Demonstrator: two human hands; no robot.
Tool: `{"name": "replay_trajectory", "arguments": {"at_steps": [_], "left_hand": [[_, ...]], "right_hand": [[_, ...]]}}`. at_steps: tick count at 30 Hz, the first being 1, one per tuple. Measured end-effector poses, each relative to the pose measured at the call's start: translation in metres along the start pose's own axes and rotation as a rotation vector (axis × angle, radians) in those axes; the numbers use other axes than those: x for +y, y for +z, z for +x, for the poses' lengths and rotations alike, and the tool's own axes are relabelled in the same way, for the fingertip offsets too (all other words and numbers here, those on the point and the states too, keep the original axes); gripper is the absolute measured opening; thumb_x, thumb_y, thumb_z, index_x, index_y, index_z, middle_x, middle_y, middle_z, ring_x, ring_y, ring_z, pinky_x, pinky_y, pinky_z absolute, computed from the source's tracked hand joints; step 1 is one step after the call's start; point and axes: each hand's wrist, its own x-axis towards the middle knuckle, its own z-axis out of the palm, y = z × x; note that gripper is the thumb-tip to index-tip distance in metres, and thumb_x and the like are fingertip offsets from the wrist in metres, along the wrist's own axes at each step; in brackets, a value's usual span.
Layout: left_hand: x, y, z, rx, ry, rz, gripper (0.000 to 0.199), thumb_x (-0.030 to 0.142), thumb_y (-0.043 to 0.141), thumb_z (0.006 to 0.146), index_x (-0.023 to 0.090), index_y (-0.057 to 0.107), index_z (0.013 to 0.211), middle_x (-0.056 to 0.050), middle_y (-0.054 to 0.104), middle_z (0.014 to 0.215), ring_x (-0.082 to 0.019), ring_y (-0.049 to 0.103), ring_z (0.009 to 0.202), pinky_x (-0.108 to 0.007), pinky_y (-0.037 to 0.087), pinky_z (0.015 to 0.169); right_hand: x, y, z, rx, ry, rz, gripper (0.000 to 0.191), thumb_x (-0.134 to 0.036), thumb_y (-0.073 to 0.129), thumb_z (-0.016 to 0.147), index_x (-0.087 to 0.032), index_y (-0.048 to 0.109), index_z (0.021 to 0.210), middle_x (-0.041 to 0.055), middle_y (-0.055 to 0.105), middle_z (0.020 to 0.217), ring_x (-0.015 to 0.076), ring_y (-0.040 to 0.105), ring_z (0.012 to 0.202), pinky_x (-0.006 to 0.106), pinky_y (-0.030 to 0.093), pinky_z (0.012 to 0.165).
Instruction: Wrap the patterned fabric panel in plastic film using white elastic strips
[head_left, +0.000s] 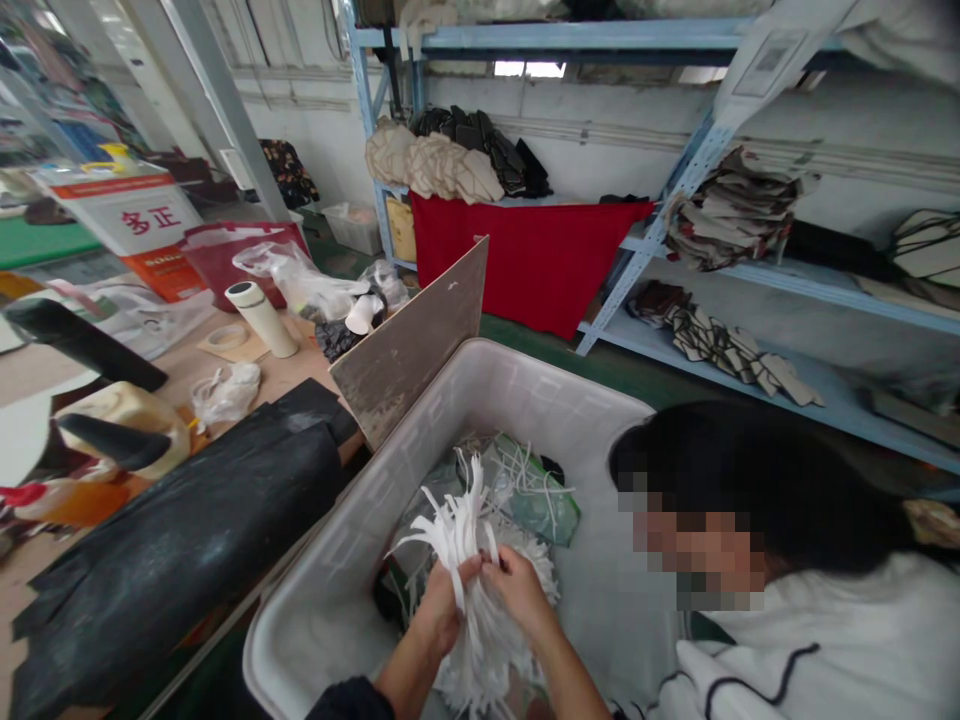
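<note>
A: State the layout, largest item first.

B: Blue rack, beyond the bin, with stacked pieces on its shelves. Tan table, left side. Grey bin, open top, rounded rim. 1 person leans in at the right. Black sheet lies along the table edge nearest the bin. 1 flat board stands tilted between the table and the far left part of the rim.

A: Readable markings?

B: Carton, far end of the table: red characters "多正" on white. Lettering on the lower orange band is only partly legible.

A: Edges and clearance?

B: The left bin wall is near the hands. Wider room lies right of the white strip bundle, where the bin floor shows up to the person.

A: Position of the bundle?

B: Inside the bin, above more white strips, upper ends flared.

A: Fingers?

B: Left hand: curled around the bundle, thumb pressed against it. Right hand: thumb and index finger pinching at the bundle's right side, beside the left thumb. Whether 1 strip or several are pinched cannot be told.
</note>
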Motion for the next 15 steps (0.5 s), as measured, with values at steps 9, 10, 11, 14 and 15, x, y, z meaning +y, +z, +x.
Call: {"name": "replay_trajectory", "arguments": {"at_steps": [9, 10, 11, 14, 15], "left_hand": [[0.0019, -0.0056, -0.0082, -0.067, -0.025, 0.015, 0.056, 0.03, 0.074, 0.058, 0.012, 0.056, 0.108, -0.01, 0.066, 0.082, -0.026, 0.062, 0.074, -0.034, 0.048, 0.069], [0.0019, -0.0059, -0.0082, -0.067, -0.018, 0.021, 0.055, 0.031, 0.073, 0.058, 0.012, 0.056, 0.107, -0.01, 0.066, 0.082, -0.026, 0.062, 0.074, -0.034, 0.048, 0.069], [0.0019, -0.006, -0.0082, -0.065, -0.013, 0.031, 0.055, 0.031, 0.073, 0.059, 0.012, 0.056, 0.107, -0.01, 0.066, 0.083, -0.026, 0.062, 0.075, -0.035, 0.049, 0.069], [0.0023, -0.0035, -0.0081, -0.055, 0.035, 0.072, 0.055, 0.029, 0.073, 0.059, 0.012, 0.055, 0.108, -0.011, 0.065, 0.087, -0.028, 0.061, 0.081, -0.036, 0.048, 0.073], [0.0027, -0.002, -0.0082, -0.048, 0.064, 0.099, 0.055, 0.028, 0.074, 0.058, 0.013, 0.055, 0.108, -0.011, 0.065, 0.089, -0.029, 0.06, 0.085, -0.036, 0.047, 0.076]], "right_hand": [[0.0041, -0.0064, 0.0011, 0.009, 0.032, 0.081, 0.017, -0.031, 0.051, 0.069, -0.015, 0.051, 0.064, -0.0029, 0.044, 0.055, 0.0115, 0.04, 0.053, 0.021, 0.029, 0.049], [0.0048, -0.0056, 0.0001, 0.029, 0.046, 0.116, 0.017, -0.032, 0.05, 0.07, -0.015, 0.051, 0.065, -0.0027, 0.045, 0.055, 0.0115, 0.04, 0.052, 0.021, 0.029, 0.048], [0.0051, -0.0046, -0.0012, 0.046, 0.052, 0.134, 0.017, -0.032, 0.049, 0.07, -0.015, 0.051, 0.067, -0.0024, 0.046, 0.056, 0.0117, 0.041, 0.053, 0.021, 0.03, 0.048], [0.0039, 0.0, -0.006, 0.058, 0.026, 0.119, 0.019, -0.031, 0.049, 0.07, -0.014, 0.056, 0.075, 0.0004, 0.053, 0.063, 0.0138, 0.047, 0.059, 0.022, 0.035, 0.053], [0.0032, 0.0016, -0.0074, 0.053, 0.015, 0.107, 0.021, -0.032, 0.05, 0.07, -0.014, 0.057, 0.078, 0.0016, 0.055, 0.066, 0.0148, 0.049, 0.062, 0.022, 0.036, 0.056]]}}
